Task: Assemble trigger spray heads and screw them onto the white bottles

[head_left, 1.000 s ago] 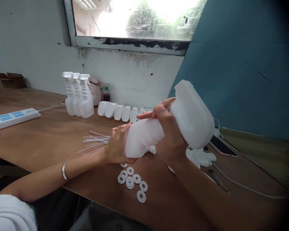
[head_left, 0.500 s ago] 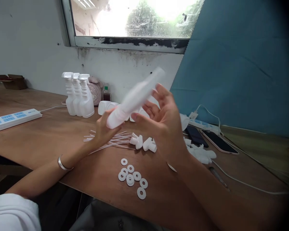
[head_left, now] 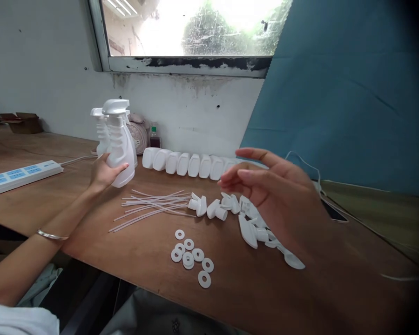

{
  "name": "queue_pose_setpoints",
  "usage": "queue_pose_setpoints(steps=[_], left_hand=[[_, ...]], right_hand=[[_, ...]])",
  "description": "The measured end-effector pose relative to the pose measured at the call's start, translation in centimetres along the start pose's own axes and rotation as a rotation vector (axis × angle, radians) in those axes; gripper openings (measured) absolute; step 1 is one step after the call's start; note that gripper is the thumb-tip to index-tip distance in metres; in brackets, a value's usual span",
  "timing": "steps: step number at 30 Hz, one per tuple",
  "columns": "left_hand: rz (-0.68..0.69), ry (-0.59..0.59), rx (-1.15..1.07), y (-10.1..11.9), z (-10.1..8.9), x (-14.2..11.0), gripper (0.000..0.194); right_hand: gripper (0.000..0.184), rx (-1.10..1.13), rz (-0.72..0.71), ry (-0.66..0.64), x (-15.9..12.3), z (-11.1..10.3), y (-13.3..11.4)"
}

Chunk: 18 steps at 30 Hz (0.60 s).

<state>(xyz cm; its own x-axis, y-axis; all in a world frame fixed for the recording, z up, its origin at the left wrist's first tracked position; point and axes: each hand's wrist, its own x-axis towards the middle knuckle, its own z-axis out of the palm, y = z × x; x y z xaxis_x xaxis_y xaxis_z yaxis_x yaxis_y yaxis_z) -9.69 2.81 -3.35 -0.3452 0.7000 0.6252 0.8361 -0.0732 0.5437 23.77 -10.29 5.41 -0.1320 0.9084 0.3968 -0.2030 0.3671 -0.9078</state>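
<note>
My left hand (head_left: 104, 173) grips a white spray bottle (head_left: 120, 146) upright on the wooden table, right in front of other finished spray bottles (head_left: 99, 128). My right hand (head_left: 279, 195) hovers open and empty, fingers stretched left, above a scatter of white trigger heads (head_left: 226, 204). A row of capless white bottles (head_left: 185, 164) lies on its side near the wall. Thin white dip tubes (head_left: 150, 204) lie fanned between my hands. Several white washers (head_left: 190, 258) sit near the table's front edge.
A white power strip (head_left: 19, 173) lies at far left. A pink clock (head_left: 138, 132) and a small dark bottle (head_left: 154, 135) stand by the wall. A cardboard box (head_left: 23, 122) sits far left. A blue sheet (head_left: 335, 93) covers the right wall, with a phone (head_left: 331, 210) partly hidden below.
My left hand carried the spray bottle from mid-air in front of me leftward and set it upright by the finished bottles. My right hand let go of it and now hovers open.
</note>
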Motion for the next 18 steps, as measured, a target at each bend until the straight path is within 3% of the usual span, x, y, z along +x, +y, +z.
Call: queue_pose_setpoints(steps=[4, 8, 12, 18], left_hand=[[-0.034, -0.07, 0.059, -1.8, -0.3, -0.5, 0.043], [-0.048, -0.1, 0.093, -2.8, 0.2, -0.4, 0.049], [-0.061, -0.113, 0.127, -3.0, 1.1, -0.4, 0.052], [-0.043, -0.165, 0.168, -3.7, 1.9, -1.2, 0.039]], right_hand=[[0.024, -0.018, 0.207, -0.082, -0.8, -1.4, 1.3], [0.026, -0.029, 0.313, -0.069, -1.5, -2.6, 2.8], [0.028, -0.084, 0.359, -0.047, -2.6, -3.4, 4.9], [0.028, -0.128, 0.372, -0.01, -4.1, -4.5, 8.1]])
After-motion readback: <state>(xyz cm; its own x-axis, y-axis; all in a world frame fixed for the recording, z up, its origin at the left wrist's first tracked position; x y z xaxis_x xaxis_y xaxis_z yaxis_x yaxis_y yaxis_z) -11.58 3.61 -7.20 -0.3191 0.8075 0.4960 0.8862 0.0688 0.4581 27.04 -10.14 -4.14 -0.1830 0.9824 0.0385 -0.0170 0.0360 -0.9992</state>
